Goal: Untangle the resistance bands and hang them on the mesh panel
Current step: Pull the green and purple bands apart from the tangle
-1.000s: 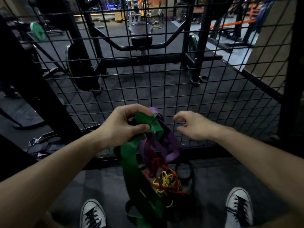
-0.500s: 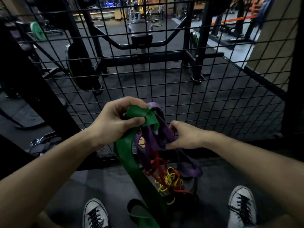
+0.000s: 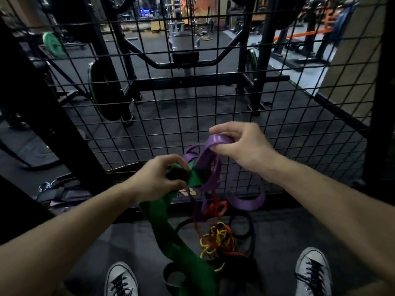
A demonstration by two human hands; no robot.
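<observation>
Now | head view | purple band (image 3: 218,140) pinched by right hand (image 3: 245,146), right of centre, its loop trailing down-left into the tangle (image 3: 213,210) | green band (image 3: 168,231) gripped by left hand (image 3: 159,180), lower, hanging toward bottom centre | mesh panel (image 3: 277,124) just beyond; free room judged up-right.

A single wide-angle head camera is looking forward and down, sitting close above both hands (image 3: 245,146), taking in the mesh panel (image 3: 277,116) just ahead and the floor (image 3: 267,221) with the shoes (image 3: 313,272) below.
</observation>
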